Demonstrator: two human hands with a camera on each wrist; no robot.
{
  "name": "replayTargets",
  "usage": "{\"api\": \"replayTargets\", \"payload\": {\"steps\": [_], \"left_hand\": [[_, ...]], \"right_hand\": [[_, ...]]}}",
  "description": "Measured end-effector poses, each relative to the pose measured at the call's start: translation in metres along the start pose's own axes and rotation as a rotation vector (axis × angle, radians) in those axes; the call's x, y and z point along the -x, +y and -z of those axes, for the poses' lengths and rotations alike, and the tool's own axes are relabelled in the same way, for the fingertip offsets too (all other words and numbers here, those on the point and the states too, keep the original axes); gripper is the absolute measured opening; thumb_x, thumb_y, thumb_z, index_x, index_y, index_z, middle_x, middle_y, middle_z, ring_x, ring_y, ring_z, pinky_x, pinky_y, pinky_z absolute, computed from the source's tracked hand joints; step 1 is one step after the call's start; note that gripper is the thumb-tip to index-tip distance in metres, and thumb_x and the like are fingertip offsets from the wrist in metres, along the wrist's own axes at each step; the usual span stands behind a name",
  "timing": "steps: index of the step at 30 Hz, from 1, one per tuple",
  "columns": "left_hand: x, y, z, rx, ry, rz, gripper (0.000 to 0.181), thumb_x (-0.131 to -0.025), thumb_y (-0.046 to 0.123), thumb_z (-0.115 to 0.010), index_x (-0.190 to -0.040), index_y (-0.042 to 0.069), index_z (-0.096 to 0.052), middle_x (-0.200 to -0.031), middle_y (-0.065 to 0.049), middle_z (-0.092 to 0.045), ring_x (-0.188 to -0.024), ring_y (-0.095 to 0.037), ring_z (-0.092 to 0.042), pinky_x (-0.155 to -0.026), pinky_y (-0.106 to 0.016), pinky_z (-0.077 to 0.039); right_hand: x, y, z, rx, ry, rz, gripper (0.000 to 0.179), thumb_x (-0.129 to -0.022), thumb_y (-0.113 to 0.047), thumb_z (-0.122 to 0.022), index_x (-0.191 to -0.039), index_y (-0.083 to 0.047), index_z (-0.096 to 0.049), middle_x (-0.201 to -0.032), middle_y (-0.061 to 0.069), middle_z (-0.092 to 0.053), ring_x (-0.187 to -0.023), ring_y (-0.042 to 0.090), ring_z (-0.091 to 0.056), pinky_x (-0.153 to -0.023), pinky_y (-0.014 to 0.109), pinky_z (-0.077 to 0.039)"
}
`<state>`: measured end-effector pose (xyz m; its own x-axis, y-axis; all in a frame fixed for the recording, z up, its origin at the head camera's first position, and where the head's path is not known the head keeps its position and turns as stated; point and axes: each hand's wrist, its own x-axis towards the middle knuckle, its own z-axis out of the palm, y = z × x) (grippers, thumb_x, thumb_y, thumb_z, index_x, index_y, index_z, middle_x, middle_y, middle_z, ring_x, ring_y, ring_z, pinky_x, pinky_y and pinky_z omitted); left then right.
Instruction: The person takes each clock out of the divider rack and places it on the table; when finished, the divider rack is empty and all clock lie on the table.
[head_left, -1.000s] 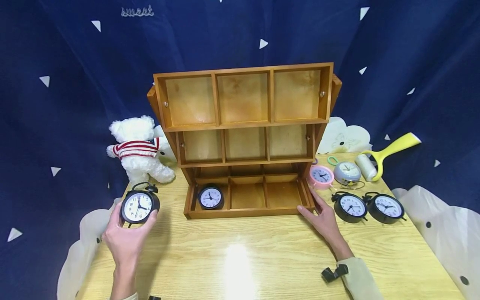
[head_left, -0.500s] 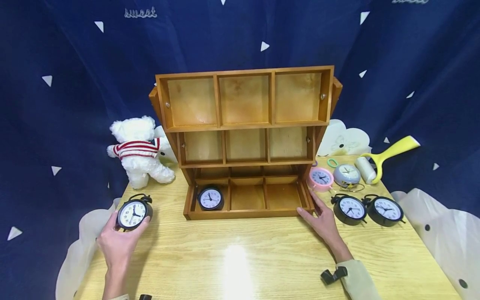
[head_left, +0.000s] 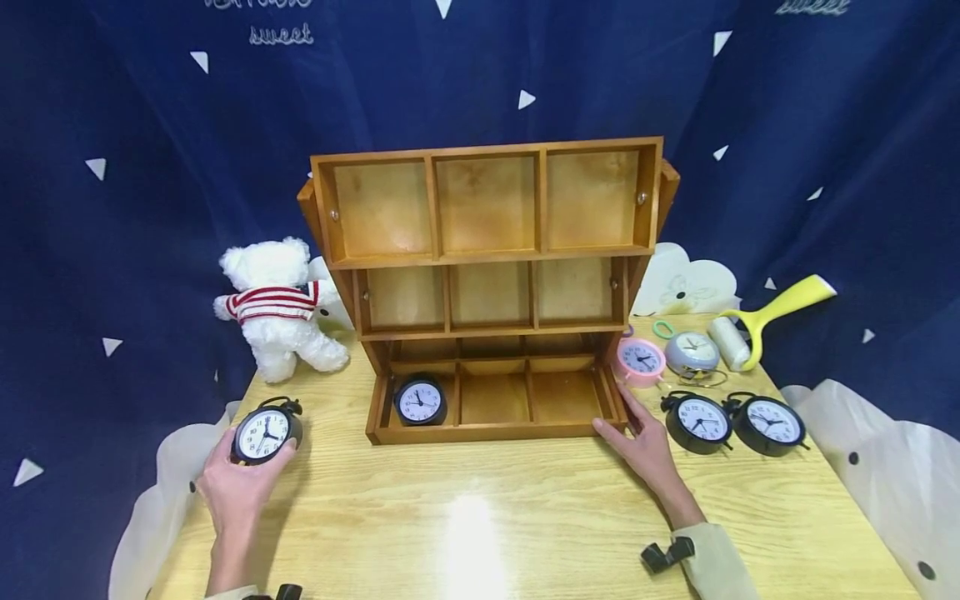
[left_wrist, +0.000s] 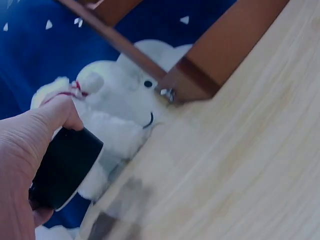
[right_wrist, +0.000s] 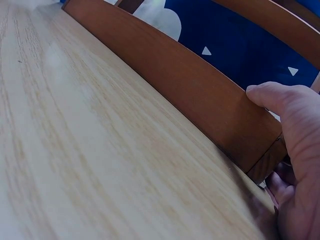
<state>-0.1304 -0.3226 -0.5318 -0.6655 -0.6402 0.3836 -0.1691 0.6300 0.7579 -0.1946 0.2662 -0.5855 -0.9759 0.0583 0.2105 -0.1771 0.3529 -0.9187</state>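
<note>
My left hand [head_left: 240, 479] grips a black twin-bell alarm clock [head_left: 262, 434] between thumb and fingers, its white dial facing up toward the head camera. In the left wrist view, the clock's dark casing [left_wrist: 67, 167] shows between the thumb and fingers. At the right front corner of a three-tier wooden organizer [head_left: 491, 432], my right hand [head_left: 647, 450] holds the lowest tray. Its thumb lies on the front rim and its other fingers go round the side, partly hidden in the right wrist view. Another black clock [head_left: 420, 402] lies in the lowest tray's left compartment.
Right of the organizer stand a pink clock [head_left: 640, 361], a pale blue clock [head_left: 692, 353] and two black clocks, one nearer [head_left: 699, 423] and one farther right [head_left: 769, 423]. A yellow-handled lint roller [head_left: 780, 306] lies behind them. A white teddy bear [head_left: 273, 308] sits at left.
My left hand has moved a little left and toward me with the alarm clock, mostly in the first half second. My right hand stays on the organizer's corner.
</note>
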Motion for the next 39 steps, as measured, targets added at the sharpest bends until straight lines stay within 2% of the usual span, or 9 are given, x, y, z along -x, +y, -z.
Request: {"api": "replayTargets", "payload": {"steps": [3, 7, 10, 15, 22, 27, 39], "left_hand": [[-0.004, -0.009, 0.002, 0.004, -0.008, 0.030, 0.071, -0.061, 0.024, -0.096, -0.124, 0.002, -0.071, -0.117, -0.026, -0.072, -0.103, -0.043, -0.064, -0.076, -0.039, -0.041], [-0.009, -0.019, 0.003, -0.003, -0.010, 0.049, 0.074, -0.063, 0.024, -0.096, -0.129, 0.001, -0.069, -0.121, -0.024, -0.072, -0.109, -0.041, -0.065, -0.078, -0.024, -0.039], [-0.013, -0.027, 0.004, -0.006, 0.000, 0.060, 0.071, -0.064, 0.023, -0.095, -0.127, 0.001, -0.070, -0.120, -0.023, -0.072, -0.107, -0.038, -0.065, -0.076, -0.020, -0.036], [-0.018, -0.036, 0.005, -0.025, -0.016, 0.084, 0.066, -0.066, 0.024, -0.092, -0.124, 0.003, -0.070, -0.116, -0.022, -0.072, -0.104, -0.038, -0.063, -0.077, -0.030, -0.039], [-0.022, -0.048, 0.006, -0.048, -0.033, 0.077, 0.068, -0.067, 0.027, -0.092, -0.125, -0.001, -0.068, -0.116, -0.027, -0.070, -0.105, -0.046, -0.062, -0.083, -0.047, -0.043], [-0.022, -0.053, 0.006, -0.064, -0.065, 0.082, 0.070, -0.068, 0.027, -0.092, -0.126, -0.002, -0.066, -0.117, -0.028, -0.069, -0.106, -0.047, -0.061, -0.083, -0.046, -0.042], [-0.026, -0.060, 0.006, -0.088, -0.112, 0.113, 0.070, -0.071, 0.029, -0.091, -0.129, -0.001, -0.065, -0.120, -0.028, -0.068, -0.109, -0.047, -0.061, -0.086, -0.048, -0.042]], "right_hand": [[0.001, -0.001, 0.000, 0.007, -0.001, 0.002, 0.081, -0.092, -0.017, -0.083, -0.161, -0.011, -0.042, -0.164, 0.017, -0.040, -0.148, 0.038, -0.037, -0.106, 0.002, -0.031], [0.001, -0.003, 0.000, 0.013, 0.003, 0.006, 0.080, -0.091, -0.018, -0.084, -0.160, -0.012, -0.043, -0.164, 0.016, -0.041, -0.148, 0.037, -0.037, -0.106, 0.001, -0.032], [0.001, -0.002, 0.000, 0.024, 0.004, 0.005, 0.080, -0.091, -0.020, -0.084, -0.160, -0.015, -0.044, -0.164, 0.014, -0.041, -0.148, 0.036, -0.038, -0.105, 0.001, -0.032], [0.000, 0.000, 0.000, 0.027, -0.002, -0.005, 0.081, -0.091, -0.019, -0.084, -0.161, -0.017, -0.043, -0.164, 0.013, -0.040, -0.150, 0.036, -0.036, -0.104, 0.000, -0.031], [0.000, -0.002, 0.001, 0.049, -0.017, -0.025, 0.081, -0.092, -0.015, -0.082, -0.161, -0.009, -0.040, -0.165, 0.019, -0.037, -0.149, 0.043, -0.035, -0.103, 0.000, -0.030], [0.001, -0.001, 0.001, 0.045, -0.012, -0.009, 0.081, -0.092, -0.020, -0.083, -0.162, -0.016, -0.041, -0.164, 0.014, -0.040, -0.148, 0.038, -0.038, -0.103, 0.000, -0.031], [0.001, -0.002, 0.001, 0.032, -0.017, -0.006, 0.083, -0.092, -0.018, -0.083, -0.162, -0.018, -0.040, -0.165, 0.014, -0.039, -0.148, 0.039, -0.038, -0.103, 0.000, -0.032]]}}
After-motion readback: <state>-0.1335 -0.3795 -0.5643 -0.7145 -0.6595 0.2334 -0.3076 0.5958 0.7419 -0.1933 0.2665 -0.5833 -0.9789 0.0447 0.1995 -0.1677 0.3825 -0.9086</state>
